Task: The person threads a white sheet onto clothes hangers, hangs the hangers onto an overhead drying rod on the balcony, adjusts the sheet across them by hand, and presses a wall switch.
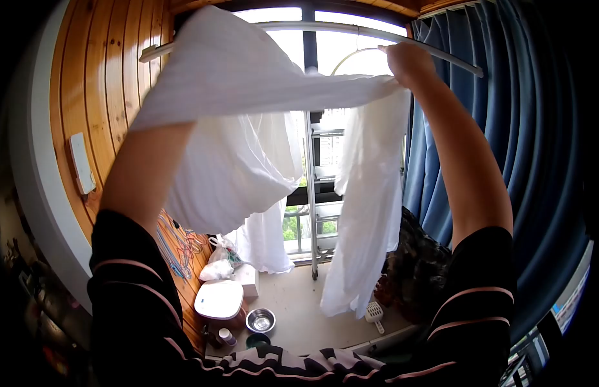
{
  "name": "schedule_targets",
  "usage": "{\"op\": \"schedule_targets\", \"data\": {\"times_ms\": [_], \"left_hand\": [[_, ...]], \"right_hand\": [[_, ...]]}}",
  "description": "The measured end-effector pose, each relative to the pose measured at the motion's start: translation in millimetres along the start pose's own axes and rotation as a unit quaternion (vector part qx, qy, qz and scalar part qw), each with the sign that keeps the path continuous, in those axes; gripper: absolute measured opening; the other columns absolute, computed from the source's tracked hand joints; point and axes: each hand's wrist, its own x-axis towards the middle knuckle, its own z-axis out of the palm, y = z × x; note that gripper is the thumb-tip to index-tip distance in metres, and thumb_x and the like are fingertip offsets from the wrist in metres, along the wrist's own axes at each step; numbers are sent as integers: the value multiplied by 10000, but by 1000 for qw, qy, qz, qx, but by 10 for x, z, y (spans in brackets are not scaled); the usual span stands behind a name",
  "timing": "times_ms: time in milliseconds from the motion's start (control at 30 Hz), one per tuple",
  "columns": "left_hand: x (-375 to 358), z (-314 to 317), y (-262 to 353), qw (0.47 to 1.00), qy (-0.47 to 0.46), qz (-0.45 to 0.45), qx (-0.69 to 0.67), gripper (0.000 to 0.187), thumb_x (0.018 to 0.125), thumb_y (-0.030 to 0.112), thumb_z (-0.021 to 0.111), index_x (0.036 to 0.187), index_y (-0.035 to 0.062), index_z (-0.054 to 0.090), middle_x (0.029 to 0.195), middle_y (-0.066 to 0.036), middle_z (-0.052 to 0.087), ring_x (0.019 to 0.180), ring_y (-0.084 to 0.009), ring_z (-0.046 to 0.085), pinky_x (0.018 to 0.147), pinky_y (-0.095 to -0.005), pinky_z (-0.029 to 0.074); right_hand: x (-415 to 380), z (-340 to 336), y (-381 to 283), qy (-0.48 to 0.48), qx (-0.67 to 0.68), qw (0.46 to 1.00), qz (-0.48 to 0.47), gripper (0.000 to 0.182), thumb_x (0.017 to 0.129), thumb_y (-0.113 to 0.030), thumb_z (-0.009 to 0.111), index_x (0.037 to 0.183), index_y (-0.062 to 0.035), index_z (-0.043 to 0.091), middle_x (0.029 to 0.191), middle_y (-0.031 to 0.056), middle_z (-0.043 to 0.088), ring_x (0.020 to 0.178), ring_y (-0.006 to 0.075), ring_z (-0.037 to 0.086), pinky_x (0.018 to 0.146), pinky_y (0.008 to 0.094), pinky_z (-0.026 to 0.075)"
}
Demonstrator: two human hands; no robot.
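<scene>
While draped over hidden left fingers, white cloth (248,77), right hand (408,63) clamped on its edge.

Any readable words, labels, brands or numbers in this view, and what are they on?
None can be read.
The white cloth held up by the right hand shows no print.
The white lidded container, small bottles and white wall panel show no legible marking; any labels are too small to read.

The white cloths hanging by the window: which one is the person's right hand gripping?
The right-hand cloth, pinched at its top by the right hand near the rail; the other cloth hangs further left.
</scene>
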Motion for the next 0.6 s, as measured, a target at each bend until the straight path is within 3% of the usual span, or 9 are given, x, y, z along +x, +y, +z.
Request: {"op": "schedule_targets", "data": {"times_ms": [33,233,333,400,433,467,500,533,600], "left_hand": [[-150,96,119,1000,-15,12,-4,491,795,497,506,795,37,675,703,-140,611,686,-230,582,652,-328,467],[-1088,972,871,976,-210,-14,-50,502,790,508,509,778,37,680,681,-138,611,671,-222,581,640,-320,467],[-1467,1859,968,956,-256,-114,-83,516,771,522,540,776,25,680,656,-137,602,660,-221,573,629,-312,465],[-1616,1825,1017,926,-281,-185,-169,555,771,540,546,780,-1,671,691,-147,605,687,-230,577,649,-325,469],[-1782,2049,993,886,-285,-241,-277,462,805,465,538,850,19,649,735,-120,602,691,-206,577,642,-311,474],[-2033,2376,924,771,-275,-330,-470,373,838,391,529,920,40,627,778,-92,600,694,-182,576,635,-297,479],[-2308,2647,895,562,-252,-419,-667,294,872,317,521,990,61,605,822,-65,598,698,-158,575,628,-283,484],[-2625,2812,949,416,-271,-462,-735,234,906,242,513,1061,82,583,866,-37,595,702,-134,574,621,-269,489],[-3207,2835,1090,369,-418,-454,-695,288,885,241,526,1109,63,560,941,-56,597,785,-159,595,677,-287,505]], "right_hand": [[-10,-16,39,-7,-20,1000,16,471,843,-59,545,1288,-203,484,1070,132,629,925,250,636,798,369,519],[-12,258,168,-33,265,964,8,413,868,-113,555,1274,-117,485,1098,143,620,879,232,647,729,365,527],[-297,-94,71,-120,459,877,78,396,869,-156,572,1250,-69,501,1055,155,633,954,245,614,795,397,480],[-358,-110,12,-130,550,819,103,418,867,-167,575,1257,-45,491,1017,142,646,991,249,591,863,392,430],[-362,-101,5,-115,550,820,106,413,870,-183,569,1251,-42,495,1008,135,648,995,253,588,862,400,425],[-381,-63,16,-101,553,820,110,409,873,-200,562,1245,-40,499,999,128,650,999,256,585,861,408,419],[-411,-24,31,-87,558,817,111,407,877,-216,555,1239,-38,504,991,121,652,1002,259,582,860,416,414],[-472,-59,40,-94,581,800,114,390,887,-234,527,1223,-36,516,952,105,656,1035,254,569,895,410,397],[-545,-67,15,-95,668,730,106,420,887,-199,525,1247,8,468,973,127,645,1059,248,560,945,442,368]]}}
